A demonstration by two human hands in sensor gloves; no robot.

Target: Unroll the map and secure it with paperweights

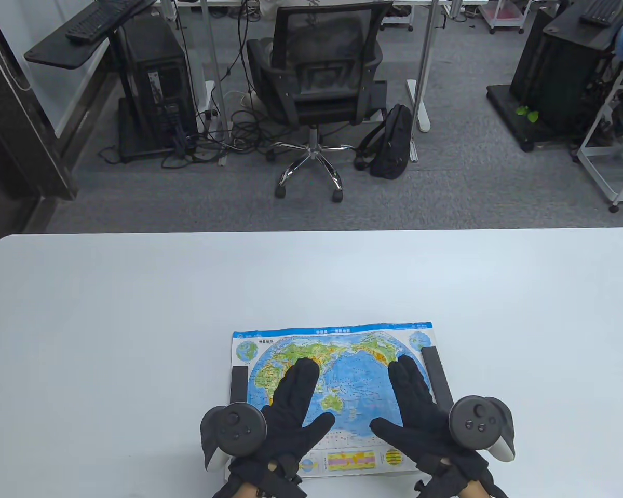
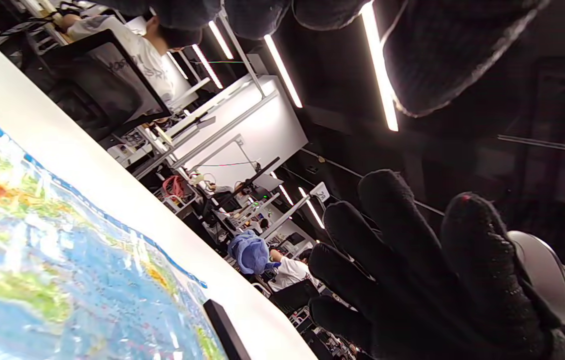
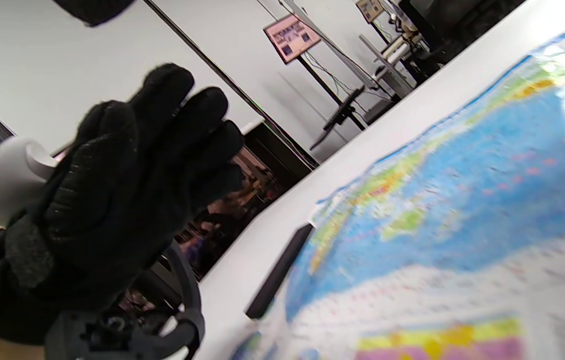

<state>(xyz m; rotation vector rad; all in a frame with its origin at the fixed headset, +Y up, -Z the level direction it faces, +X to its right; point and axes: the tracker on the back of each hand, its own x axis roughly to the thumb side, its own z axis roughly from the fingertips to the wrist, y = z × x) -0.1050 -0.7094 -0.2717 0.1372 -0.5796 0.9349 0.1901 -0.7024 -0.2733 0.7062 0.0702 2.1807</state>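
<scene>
Two paperweights pin the flat map; both hands spread above it.

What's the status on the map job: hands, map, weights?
Left hand and right hand open, flat over the map. Map unrolled; black paperweights on left edge and right edge. Nothing in the way.

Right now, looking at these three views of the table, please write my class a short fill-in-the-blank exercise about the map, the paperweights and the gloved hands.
1. The world map lies ____ on the white table.
2. A dark bar paperweight sits on each short edge: the left paperweight and the right paperweight, making ____ in all.
3. The left hand and right hand are over the map with fingers ____.
4. Both gloves are ____ in colour.

Missing words: unrolled; two; extended; black
</scene>
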